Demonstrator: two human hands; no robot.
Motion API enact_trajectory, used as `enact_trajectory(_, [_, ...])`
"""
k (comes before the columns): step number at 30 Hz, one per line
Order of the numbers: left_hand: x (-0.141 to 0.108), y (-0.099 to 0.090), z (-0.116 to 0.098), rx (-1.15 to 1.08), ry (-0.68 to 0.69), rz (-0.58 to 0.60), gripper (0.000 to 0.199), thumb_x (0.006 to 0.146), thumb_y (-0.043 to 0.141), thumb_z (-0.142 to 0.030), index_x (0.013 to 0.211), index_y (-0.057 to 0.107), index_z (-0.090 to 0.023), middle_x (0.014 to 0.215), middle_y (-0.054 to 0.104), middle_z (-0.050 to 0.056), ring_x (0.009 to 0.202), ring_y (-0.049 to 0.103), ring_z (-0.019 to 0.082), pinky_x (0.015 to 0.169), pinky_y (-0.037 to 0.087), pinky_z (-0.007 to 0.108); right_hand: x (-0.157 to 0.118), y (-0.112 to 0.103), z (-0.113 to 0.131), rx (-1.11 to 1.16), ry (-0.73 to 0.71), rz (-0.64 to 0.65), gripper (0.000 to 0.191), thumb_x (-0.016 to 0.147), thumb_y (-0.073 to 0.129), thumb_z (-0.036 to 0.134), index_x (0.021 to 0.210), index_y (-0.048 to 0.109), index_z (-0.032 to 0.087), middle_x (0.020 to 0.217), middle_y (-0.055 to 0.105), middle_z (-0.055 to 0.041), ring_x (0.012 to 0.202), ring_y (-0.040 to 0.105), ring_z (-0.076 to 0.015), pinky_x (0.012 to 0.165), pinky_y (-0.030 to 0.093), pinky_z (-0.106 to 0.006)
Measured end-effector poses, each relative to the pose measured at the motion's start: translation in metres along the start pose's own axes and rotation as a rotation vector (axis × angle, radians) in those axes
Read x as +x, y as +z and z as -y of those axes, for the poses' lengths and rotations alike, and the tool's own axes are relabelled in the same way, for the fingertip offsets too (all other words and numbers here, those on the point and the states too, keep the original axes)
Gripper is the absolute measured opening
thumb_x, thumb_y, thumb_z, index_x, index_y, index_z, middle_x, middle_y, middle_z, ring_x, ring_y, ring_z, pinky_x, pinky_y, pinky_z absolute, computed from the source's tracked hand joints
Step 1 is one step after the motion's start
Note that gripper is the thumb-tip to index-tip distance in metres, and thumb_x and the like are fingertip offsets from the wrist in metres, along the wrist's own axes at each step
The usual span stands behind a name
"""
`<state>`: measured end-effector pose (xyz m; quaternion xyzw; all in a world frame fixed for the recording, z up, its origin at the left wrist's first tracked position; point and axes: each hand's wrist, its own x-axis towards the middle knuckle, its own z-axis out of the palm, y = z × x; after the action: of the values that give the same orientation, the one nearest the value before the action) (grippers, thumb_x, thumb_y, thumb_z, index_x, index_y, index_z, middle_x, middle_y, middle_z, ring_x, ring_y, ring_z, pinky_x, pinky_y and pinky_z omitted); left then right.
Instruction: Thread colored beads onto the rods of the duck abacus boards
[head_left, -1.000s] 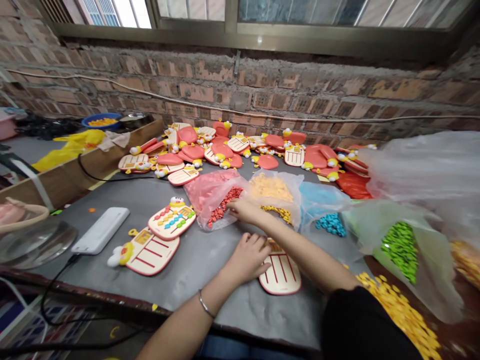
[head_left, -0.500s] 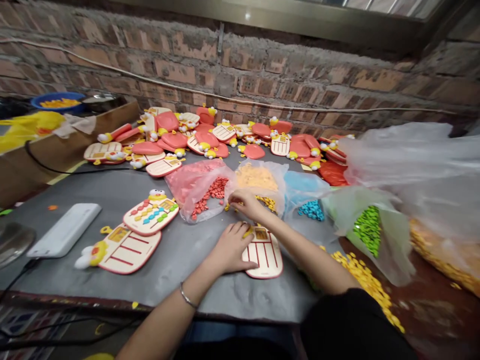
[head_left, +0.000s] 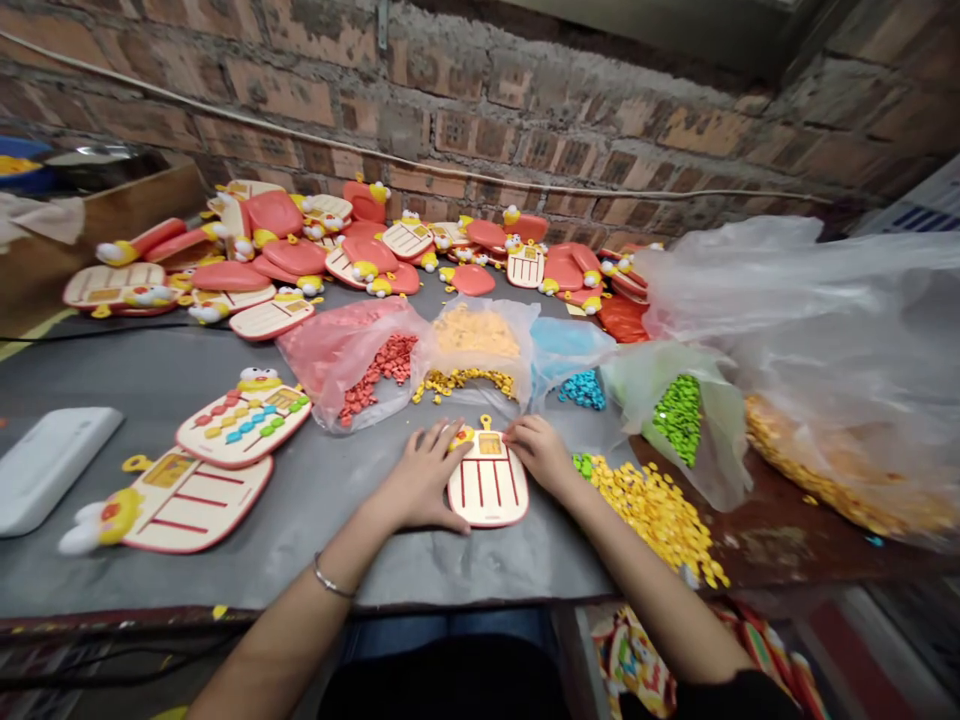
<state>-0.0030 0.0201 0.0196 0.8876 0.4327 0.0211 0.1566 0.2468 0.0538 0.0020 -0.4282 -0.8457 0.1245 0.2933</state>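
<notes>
A cream toy board (head_left: 489, 490) with red edging, several red slots and a yellow duck-like head lies flat on the grey table cover. My left hand (head_left: 421, 478) grips its left side, fingers at the top by the duck head and thumb at the lower edge. My right hand (head_left: 541, 455) is at the board's upper right corner, fingers bent and pressed together; whatever they hold is hidden. Just beyond the board lie golden-yellow beads (head_left: 480, 380) at the mouth of a plastic bag. Left of them is a bag of red beads (head_left: 379, 375).
Blue beads (head_left: 581, 390) and green beads (head_left: 677, 420) spill from bags on the right. Loose yellow pieces (head_left: 652, 505) lie beside my right forearm. A board with coloured beads (head_left: 244, 425) overlaps a plain one (head_left: 202, 500). A white device (head_left: 56, 465) lies left; boards pile up along the wall.
My right hand has come back from the bead bags to the board's upper right corner. My left hand stays on the board. The view has turned rightward.
</notes>
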Motion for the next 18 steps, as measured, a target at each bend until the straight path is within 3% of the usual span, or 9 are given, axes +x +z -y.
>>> enact_trajectory(7, [0.002,0.002,0.001,0.014,-0.022,-0.019,0.122,0.062,0.065,-0.076,0.154,0.014,-0.014,0.160,0.013,0.016,0.145,0.015,0.037,0.111,0.018,0.056,-0.005,0.000,0.004,-0.094,-0.002,0.047,0.023,0.094,0.050,0.019,0.076,0.063,0.018,0.075,0.058,-0.0072,0.075,0.054,-0.0215,0.066,0.045,-0.033])
enact_trajectory(13, [0.002,0.001,0.001,0.006,-0.010,-0.006,0.120,0.062,0.065,-0.075,0.154,0.016,-0.015,0.161,0.012,0.014,0.145,0.016,0.036,0.110,0.021,0.054,-0.019,-0.004,0.008,0.201,0.095,0.146,0.005,0.091,0.057,0.020,0.093,0.061,0.019,0.085,0.065,-0.0057,0.078,0.060,-0.0197,0.070,0.047,-0.031])
enact_trajectory(18, [0.003,0.005,0.002,-0.005,0.012,-0.011,0.121,0.062,0.066,-0.075,0.154,0.015,-0.015,0.161,0.012,0.012,0.146,0.014,0.034,0.111,0.021,0.050,-0.002,0.022,0.025,0.442,0.183,0.131,0.010,0.086,0.064,0.025,0.090,0.058,0.019,0.081,0.066,-0.0031,0.072,0.063,-0.0182,0.065,0.049,-0.028])
